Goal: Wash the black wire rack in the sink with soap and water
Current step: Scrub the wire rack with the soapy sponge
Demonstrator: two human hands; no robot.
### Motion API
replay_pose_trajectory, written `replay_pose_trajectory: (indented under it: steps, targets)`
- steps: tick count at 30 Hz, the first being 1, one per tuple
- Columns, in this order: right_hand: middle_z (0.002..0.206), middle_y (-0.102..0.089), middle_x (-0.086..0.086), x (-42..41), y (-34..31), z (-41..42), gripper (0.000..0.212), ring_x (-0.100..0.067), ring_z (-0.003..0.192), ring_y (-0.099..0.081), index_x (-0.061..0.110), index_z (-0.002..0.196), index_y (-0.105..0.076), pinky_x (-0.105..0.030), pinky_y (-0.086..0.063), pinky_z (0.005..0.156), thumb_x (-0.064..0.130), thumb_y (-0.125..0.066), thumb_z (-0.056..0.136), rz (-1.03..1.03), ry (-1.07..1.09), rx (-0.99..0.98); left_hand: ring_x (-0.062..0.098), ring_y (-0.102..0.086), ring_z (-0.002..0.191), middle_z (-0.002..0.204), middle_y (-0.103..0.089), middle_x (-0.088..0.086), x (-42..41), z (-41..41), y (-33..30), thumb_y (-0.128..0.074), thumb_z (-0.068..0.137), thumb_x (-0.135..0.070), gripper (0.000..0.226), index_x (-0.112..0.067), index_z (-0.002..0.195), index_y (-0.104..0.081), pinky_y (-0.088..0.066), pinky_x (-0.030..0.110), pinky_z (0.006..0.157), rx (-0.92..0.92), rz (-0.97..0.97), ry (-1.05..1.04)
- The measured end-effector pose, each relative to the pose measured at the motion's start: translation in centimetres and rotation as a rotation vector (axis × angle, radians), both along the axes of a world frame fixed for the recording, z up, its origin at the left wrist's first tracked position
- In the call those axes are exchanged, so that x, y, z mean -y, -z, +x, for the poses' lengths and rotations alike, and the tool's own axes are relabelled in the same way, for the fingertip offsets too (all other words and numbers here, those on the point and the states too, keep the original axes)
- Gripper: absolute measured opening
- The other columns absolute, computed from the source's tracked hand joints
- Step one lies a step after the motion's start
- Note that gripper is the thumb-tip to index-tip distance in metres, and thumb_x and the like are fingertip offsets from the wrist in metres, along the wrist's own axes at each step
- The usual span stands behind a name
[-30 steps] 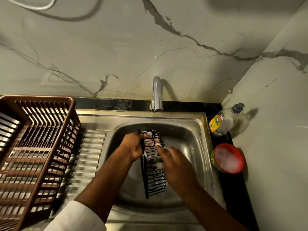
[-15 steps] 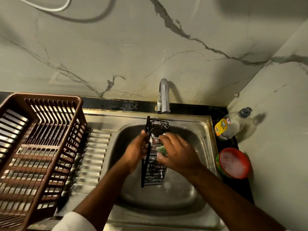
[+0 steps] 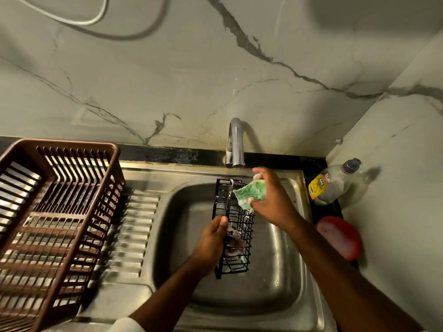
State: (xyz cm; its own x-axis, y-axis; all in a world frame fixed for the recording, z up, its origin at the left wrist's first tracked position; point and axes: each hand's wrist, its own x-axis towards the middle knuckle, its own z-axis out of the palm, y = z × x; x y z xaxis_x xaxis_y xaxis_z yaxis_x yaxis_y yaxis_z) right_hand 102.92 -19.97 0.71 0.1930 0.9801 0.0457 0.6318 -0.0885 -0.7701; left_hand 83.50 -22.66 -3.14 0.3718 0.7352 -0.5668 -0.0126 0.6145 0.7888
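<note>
Hands work over the steel sink (image 3: 302,279): the left hand (image 3: 212,243) grips the long left edge of the black wire rack (image 3: 236,226), held in the basin at centre, while the right hand (image 3: 273,200) pinches a soapy green sponge (image 3: 251,192) at the rack's 12 o'clock end — just below the faucet (image 3: 236,144). At 9 o'clock stands a brown dish basket (image 3: 55,224); at 3 o'clock, on the surface, a dish-soap bottle (image 3: 332,185) and a red bowl (image 3: 340,236).

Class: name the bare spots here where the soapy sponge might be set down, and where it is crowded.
Free: the ribbed drainboard between brown basket and sink; basin floor nearest you. Crowded: right ledge, with soap bottle and red bowl.
</note>
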Motion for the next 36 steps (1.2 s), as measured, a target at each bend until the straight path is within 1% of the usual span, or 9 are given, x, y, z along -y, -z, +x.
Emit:
replay_pose_trajectory:
  steps: [4, 8, 10, 14, 17, 20, 24, 31, 36]
  targets:
    - [0.098, -0.065, 0.013, 1.3, -0.8, 0.4, 0.062, 0.001, 0.088, -0.067, 0.012, 0.12, -0.053, -0.019, -0.058, 0.072, 0.007, -0.089, 0.07, 0.089, 0.262, -0.167, 0.039, -0.071, 0.082, 0.087, -0.065, 0.016, -0.8, 0.1, -0.3, -0.042, 0.108, -0.039, 0.035, -0.008, 0.097, -0.052, -0.061, 0.053, 0.07, 0.023, 0.024, -0.035]
    - [0.096, -0.077, -0.003, 2.1, 0.2, 0.3, 0.033, -0.024, 0.089, -0.075, 0.018, 0.106, -0.074, -0.049, -0.062, 0.079, 0.02, -0.084, 0.074, 0.128, 0.382, -0.474, 0.043, -0.07, 0.105, 0.116, -0.071, 0.023, -1.4, -0.1, -1.1, -0.038, 0.109, -0.041, 0.042, -0.004, 0.117, -0.057, -0.06, 0.061, 0.077, 0.049, 0.014, -0.068]
    - [0.097, -0.078, -0.002, 2.0, 0.1, 0.0, 0.03, -0.024, 0.089, -0.075, 0.018, 0.108, -0.075, -0.052, -0.062, 0.078, 0.02, -0.08, 0.078, 0.134, 0.388, -0.534, 0.042, -0.071, 0.106, 0.117, -0.073, 0.021, -1.4, -0.1, -1.5, -0.036, 0.11, -0.042, 0.045, -0.007, 0.122, -0.061, -0.055, 0.067, 0.088, 0.043, 0.018, -0.051]
    - [0.105, -0.072, 0.006, 1.1, -1.1, -1.0, 0.041, -0.011, 0.089, -0.068, 0.016, 0.119, -0.07, -0.017, -0.055, 0.071, 0.015, -0.082, 0.08, 0.291, 0.411, 0.009, 0.035, -0.075, 0.098, 0.113, -0.075, 0.019, -0.9, 0.3, -1.8, -0.035, 0.109, -0.043, 0.051, 0.005, 0.119, -0.054, -0.056, 0.047, 0.079, 0.03, 0.054, -0.038]
    - [0.112, -0.074, -0.002, 0.1, -1.3, -2.8, 0.04, -0.022, 0.102, -0.065, 0.017, 0.119, -0.071, -0.028, -0.055, 0.08, 0.009, -0.078, 0.08, 0.313, 0.233, 0.361, 0.04, -0.074, 0.099, 0.111, -0.075, 0.021, -0.5, 0.6, -2.5, -0.037, 0.109, -0.042, 0.039, -0.009, 0.098, -0.053, -0.053, 0.052, 0.086, 0.042, 0.065, -0.031]
    - [0.109, -0.077, -0.003, -0.1, -0.5, -4.2, 0.036, -0.029, 0.105, -0.066, 0.015, 0.112, -0.076, -0.039, -0.057, 0.086, 0.009, -0.08, 0.076, 0.334, 0.031, 0.633, 0.04, -0.073, 0.092, 0.105, -0.075, 0.025, -0.5, 0.7, -3.2, -0.036, 0.111, -0.037, 0.044, 0.002, 0.112, -0.056, -0.052, 0.065, 0.092, 0.073, 0.048, -0.073]
    - [0.103, -0.077, -0.002, 2.4, 1.0, -5.4, 0.027, -0.022, 0.091, -0.065, 0.013, 0.108, -0.077, -0.03, -0.057, 0.073, 0.011, -0.063, 0.085, 0.399, -0.173, 0.682, 0.03, -0.075, 0.077, 0.096, -0.075, 0.021, -1.0, 0.4, -3.7, -0.035, 0.111, -0.028, 0.04, 0.0, 0.12, -0.061, -0.061, 0.039, 0.06, 0.111, 0.001, -0.185]
    - [0.105, -0.072, 0.007, 10.2, 2.1, -5.3, 0.034, -0.016, 0.099, -0.056, 0.024, 0.109, -0.07, -0.026, -0.057, 0.069, 0.011, -0.069, 0.078, 0.231, -0.502, 0.583, 0.03, -0.072, 0.071, 0.086, -0.074, 0.02, -0.8, -0.2, -2.8, -0.04, 0.11, -0.027, 0.032, -0.003, 0.101, -0.059, -0.061, 0.038, 0.059, 0.086, -0.051, -0.22]
    - [0.102, -0.077, -0.003, 6.5, -1.2, -3.4, 0.033, -0.019, 0.095, -0.069, 0.016, 0.109, -0.077, -0.029, -0.058, 0.081, 0.001, -0.078, 0.079, 0.272, -0.116, 0.408, 0.038, -0.074, 0.077, 0.097, -0.076, 0.024, -0.6, -0.2, -3.3, -0.044, 0.107, -0.035, 0.037, -0.002, 0.108, -0.061, -0.059, 0.046, 0.067, 0.032, -0.04, -0.178]
